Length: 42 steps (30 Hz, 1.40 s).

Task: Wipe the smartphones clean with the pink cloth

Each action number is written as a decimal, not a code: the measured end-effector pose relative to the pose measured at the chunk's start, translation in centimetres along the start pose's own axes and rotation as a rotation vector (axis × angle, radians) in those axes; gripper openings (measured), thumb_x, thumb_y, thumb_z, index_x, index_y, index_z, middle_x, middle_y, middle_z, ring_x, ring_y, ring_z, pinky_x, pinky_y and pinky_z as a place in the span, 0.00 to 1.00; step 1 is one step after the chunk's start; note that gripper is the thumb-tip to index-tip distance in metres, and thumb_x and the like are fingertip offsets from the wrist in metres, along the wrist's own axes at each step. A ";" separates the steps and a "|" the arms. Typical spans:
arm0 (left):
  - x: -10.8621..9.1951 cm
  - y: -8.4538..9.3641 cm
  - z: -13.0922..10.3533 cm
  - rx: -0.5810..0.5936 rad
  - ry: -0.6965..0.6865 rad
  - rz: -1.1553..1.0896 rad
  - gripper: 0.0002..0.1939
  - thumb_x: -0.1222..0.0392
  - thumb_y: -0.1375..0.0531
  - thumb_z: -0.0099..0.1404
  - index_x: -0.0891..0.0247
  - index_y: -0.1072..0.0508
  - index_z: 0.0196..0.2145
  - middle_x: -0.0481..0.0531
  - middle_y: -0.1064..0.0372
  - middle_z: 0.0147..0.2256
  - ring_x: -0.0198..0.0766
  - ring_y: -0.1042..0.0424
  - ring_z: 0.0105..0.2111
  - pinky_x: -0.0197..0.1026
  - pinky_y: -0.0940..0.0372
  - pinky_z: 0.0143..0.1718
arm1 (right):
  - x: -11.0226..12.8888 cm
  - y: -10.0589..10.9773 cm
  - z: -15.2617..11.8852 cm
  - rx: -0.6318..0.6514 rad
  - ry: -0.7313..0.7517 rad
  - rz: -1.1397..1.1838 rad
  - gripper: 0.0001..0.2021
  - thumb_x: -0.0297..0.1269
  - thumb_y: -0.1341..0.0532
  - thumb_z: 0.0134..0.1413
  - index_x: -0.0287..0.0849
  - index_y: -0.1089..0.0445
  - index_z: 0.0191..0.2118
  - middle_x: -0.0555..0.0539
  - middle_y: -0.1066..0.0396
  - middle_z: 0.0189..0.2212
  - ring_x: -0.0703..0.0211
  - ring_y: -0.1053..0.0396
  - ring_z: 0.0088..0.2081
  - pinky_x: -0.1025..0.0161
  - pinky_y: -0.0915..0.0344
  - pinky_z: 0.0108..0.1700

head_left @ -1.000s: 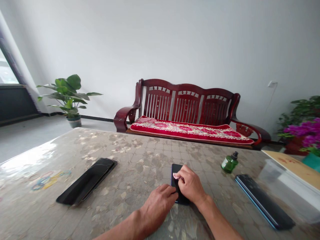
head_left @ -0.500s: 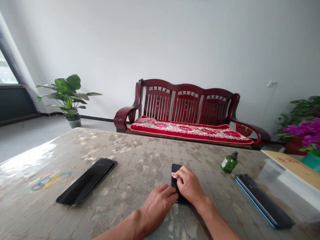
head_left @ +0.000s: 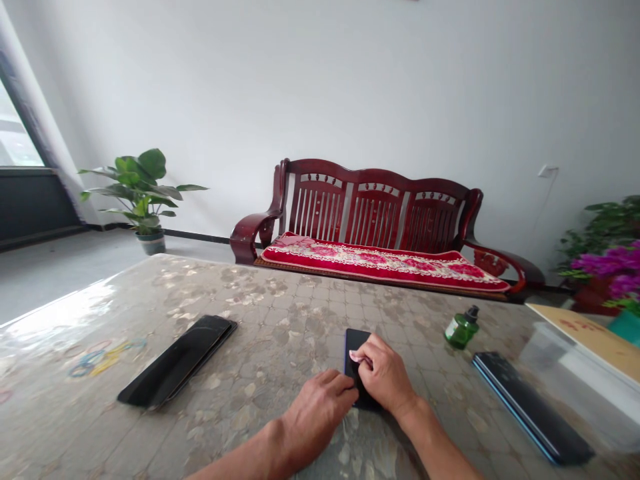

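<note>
A black smartphone (head_left: 354,341) lies flat on the table, its lower part mostly covered by my hands. My left hand (head_left: 320,405), fingers curled, grips the phone's lower left edge. Over the screen, my right hand (head_left: 384,372) is closed on a small whitish-pink cloth (head_left: 356,355), pressed at the phone's surface; only a bit of the cloth shows. To the left lie black phones (head_left: 177,363), one stacked on another. On the right, more dark phones (head_left: 533,407) with a blue edge lie in a stack. A green pump bottle (head_left: 461,328) stands beyond my right hand.
Colored rubber bands (head_left: 100,360) lie at the left of the patterned table (head_left: 240,427). A clear plastic box (head_left: 570,373) with a tan board (head_left: 595,337) on it stands at the right. Behind the table are a wooden bench (head_left: 375,207) and a potted plant (head_left: 145,193).
My right hand with the cloth has shifted slightly down the phone screen. My left hand stays at the phone's edge. The whole view has moved a little.
</note>
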<state>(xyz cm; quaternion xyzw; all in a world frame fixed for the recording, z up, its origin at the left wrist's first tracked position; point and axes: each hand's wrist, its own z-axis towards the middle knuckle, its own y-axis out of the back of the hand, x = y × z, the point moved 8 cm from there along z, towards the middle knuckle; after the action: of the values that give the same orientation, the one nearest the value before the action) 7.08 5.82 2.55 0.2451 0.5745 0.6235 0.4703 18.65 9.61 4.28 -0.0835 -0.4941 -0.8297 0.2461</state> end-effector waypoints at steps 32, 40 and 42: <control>0.1 0.0 -0.1 -0.007 0.002 -0.008 0.11 0.69 0.46 0.70 0.61 0.29 0.47 0.52 0.29 0.43 0.42 0.31 0.42 0.40 0.35 0.47 | -0.7 0.5 -0.2 -0.010 -0.056 -0.016 0.10 0.23 0.46 0.51 0.44 0.32 0.27 0.51 0.34 0.29 0.63 0.33 0.32 0.69 0.42 0.35; 0.1 -0.1 0.0 -0.020 0.000 -0.011 0.10 0.68 0.47 0.70 0.61 0.29 0.46 0.52 0.29 0.42 0.42 0.31 0.42 0.40 0.35 0.46 | -0.5 0.4 -0.3 0.009 -0.007 -0.045 0.10 0.22 0.45 0.47 0.44 0.35 0.23 0.52 0.36 0.26 0.66 0.36 0.26 0.68 0.47 0.30; 0.1 0.0 0.0 -0.026 0.001 -0.012 0.11 0.68 0.47 0.71 0.61 0.29 0.47 0.52 0.29 0.42 0.41 0.31 0.42 0.40 0.35 0.46 | -0.3 0.4 -0.4 0.011 -0.002 -0.036 0.10 0.23 0.45 0.47 0.44 0.35 0.22 0.52 0.36 0.25 0.66 0.37 0.26 0.68 0.47 0.29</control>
<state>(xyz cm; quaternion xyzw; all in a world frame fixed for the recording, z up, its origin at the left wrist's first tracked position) 7.03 5.89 2.49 0.2354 0.5679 0.6282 0.4768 19.12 9.23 4.29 -0.0742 -0.5002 -0.8312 0.2312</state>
